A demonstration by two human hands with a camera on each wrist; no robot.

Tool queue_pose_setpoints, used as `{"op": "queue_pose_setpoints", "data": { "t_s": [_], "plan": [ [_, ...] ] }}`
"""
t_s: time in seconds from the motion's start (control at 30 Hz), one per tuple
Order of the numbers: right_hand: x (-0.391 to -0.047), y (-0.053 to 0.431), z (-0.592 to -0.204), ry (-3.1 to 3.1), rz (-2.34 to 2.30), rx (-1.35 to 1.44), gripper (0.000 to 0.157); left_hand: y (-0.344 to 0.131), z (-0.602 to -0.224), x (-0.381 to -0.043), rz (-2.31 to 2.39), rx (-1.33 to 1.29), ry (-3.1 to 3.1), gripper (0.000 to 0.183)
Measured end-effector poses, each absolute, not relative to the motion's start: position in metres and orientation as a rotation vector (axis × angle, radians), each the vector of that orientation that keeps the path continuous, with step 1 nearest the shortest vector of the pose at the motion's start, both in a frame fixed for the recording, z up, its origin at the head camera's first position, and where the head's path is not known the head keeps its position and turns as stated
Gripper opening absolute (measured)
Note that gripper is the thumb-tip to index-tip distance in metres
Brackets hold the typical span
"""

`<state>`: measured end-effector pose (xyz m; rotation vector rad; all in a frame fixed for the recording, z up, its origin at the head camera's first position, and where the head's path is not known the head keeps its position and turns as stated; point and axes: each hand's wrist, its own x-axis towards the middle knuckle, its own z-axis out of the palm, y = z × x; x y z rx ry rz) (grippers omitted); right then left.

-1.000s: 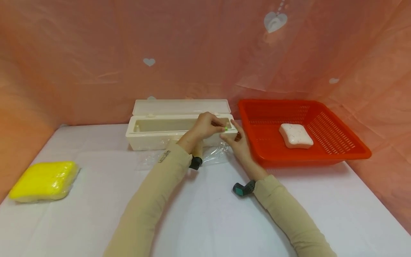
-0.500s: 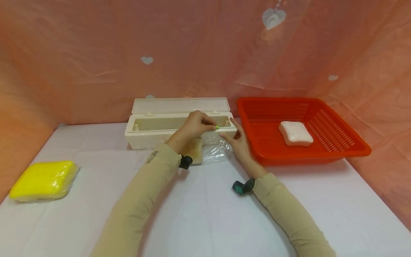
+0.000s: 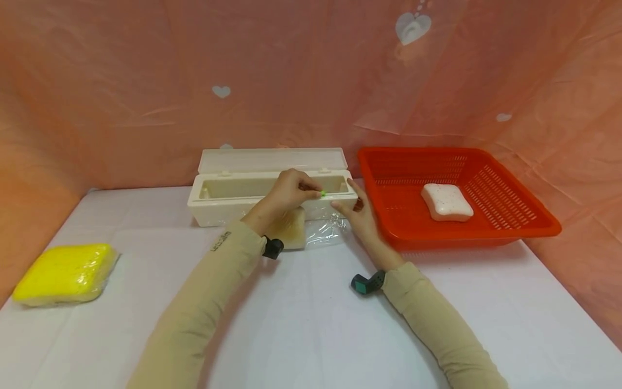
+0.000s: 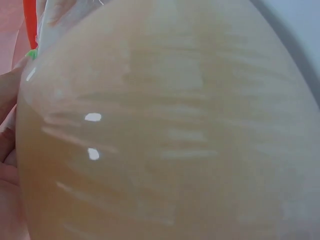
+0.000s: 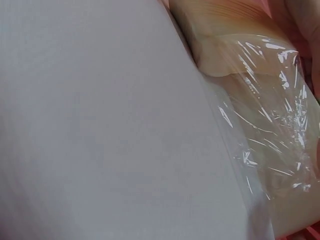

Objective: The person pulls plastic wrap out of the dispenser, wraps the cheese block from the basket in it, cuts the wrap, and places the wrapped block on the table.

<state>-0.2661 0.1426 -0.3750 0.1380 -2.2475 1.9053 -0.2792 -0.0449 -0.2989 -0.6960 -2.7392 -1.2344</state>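
Observation:
A long white cling film dispenser (image 3: 218, 213) stands at the back of the table with its lid (image 3: 272, 159) raised. My left hand (image 3: 288, 190) pinches the small green slide cutter (image 3: 323, 193) on the front rail. At the dispenser's right end, my right hand (image 3: 362, 219) grips the corner, thumb on the front and a finger over the top. Clear cling film (image 3: 325, 232) hangs from the front onto the table. A beige, bread-slice-shaped block (image 3: 293, 227) lies beneath my left wrist, partly hidden by it. In the right wrist view, film (image 5: 270, 110) stretches over the block (image 5: 225, 45).
A red slotted basket (image 3: 389, 232) stands right of the dispenser, holding a white speckled block (image 3: 448, 202). On the far left of the white table (image 3: 311, 324) lies a yellow block (image 3: 68, 273) wrapped in film. A pink curtain (image 3: 291, 70) hangs behind.
My left hand has moved left along the dispenser's front rail with the green slide cutter, uncovering more of the beige block. The right hand stays on the dispenser's right end.

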Motion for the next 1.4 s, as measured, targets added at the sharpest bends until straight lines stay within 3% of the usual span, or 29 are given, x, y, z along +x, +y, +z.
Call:
{"op": "queue_pose_setpoints", "data": {
  "t_s": [0.37, 1.4],
  "plan": [
    [-0.267, 0.142, -0.377, -2.236, 1.876, 0.150, 0.068, -0.065, -0.298, -0.271, -1.294, -0.597, -2.741, 0.018],
    [-0.268, 0.144, -0.377, -2.236, 1.872, 0.164, 0.068, -0.118, -0.301, -0.261, -1.148, -0.636, -2.699, 0.017]
  ]
}}
